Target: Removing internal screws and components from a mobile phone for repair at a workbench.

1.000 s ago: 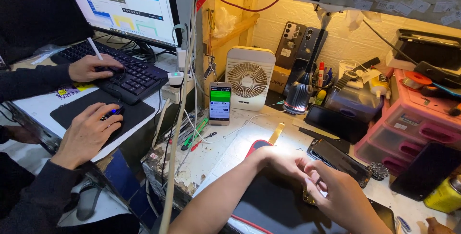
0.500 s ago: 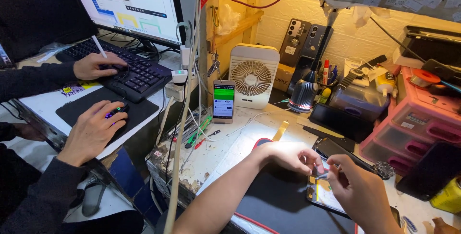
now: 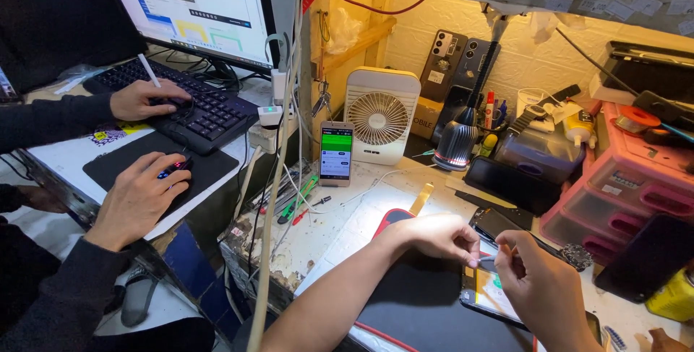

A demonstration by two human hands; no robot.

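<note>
While your two hands meet over the dark work mat (image 3: 434,308), your right hand (image 3: 546,290) pinches a thin, small tool (image 3: 489,257) between thumb and forefinger, fingers curled tight around it; what kind of tool, I cannot tell. Your left hand (image 3: 434,236) lies knuckles up just beside it, fingertips bent down and pressing on the edge of the opened phone (image 3: 499,294), not gripping anything that shows. The phone lies flat under both sets of fingertips, its yellowish inside facing up, partly hidden by your right hand.

Just beyond your fingers: a second dark phone (image 3: 499,220) lying flat, and a yellow flat strip (image 3: 421,198) on the lit white patch of bench. Left of your left fingers, a scatter of red and green screwdrivers (image 3: 302,204).

Farther out, a small phone with a green screen (image 3: 336,153) stands upright, leaning by a white desk fan (image 3: 381,115). Right of these, a grey lamp base (image 3: 457,146) and pink plastic drawers (image 3: 636,186).

Far left, another person's hands: one on a mouse (image 3: 172,170), one on a black keyboard (image 3: 188,102), beneath a lit monitor (image 3: 195,5).
</note>
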